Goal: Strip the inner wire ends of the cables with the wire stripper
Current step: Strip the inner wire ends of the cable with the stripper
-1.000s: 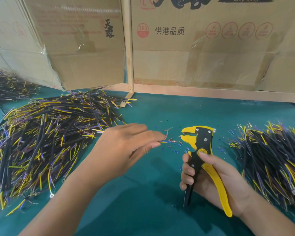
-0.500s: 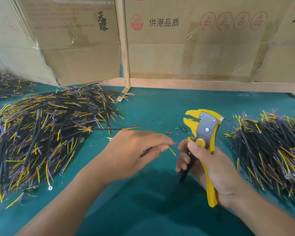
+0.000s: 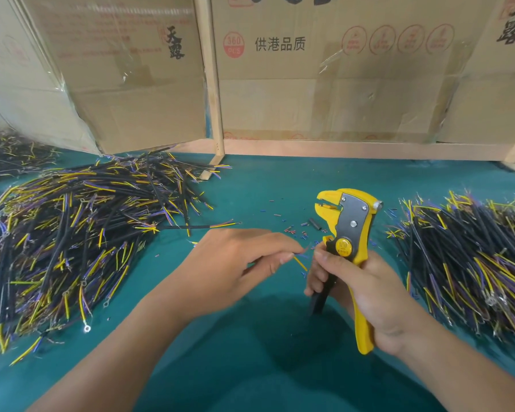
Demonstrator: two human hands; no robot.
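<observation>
My right hand [image 3: 360, 292] grips the handles of a yellow and black wire stripper [image 3: 347, 230], held upright with its jaws pointing up and left. My left hand [image 3: 235, 269] pinches a cable between thumb and fingers; its yellow and blue inner wire ends [image 3: 300, 261] stick out to the right, just left of my right thumb. Most of that cable is hidden under my left hand. The wire ends sit below the stripper's jaws, not in them.
A large pile of black cables with yellow and purple ends [image 3: 72, 242] covers the left of the green table [image 3: 265, 188]. Another cable pile [image 3: 473, 263] lies at the right. Cut insulation bits [image 3: 292, 230] are scattered behind my hands. Cardboard boxes [image 3: 324, 84] stand at the back.
My right hand has drawn the stripper in towards my left hand and tilted it upright. My left hand stays in place, now showing yellow and blue wire ends.
</observation>
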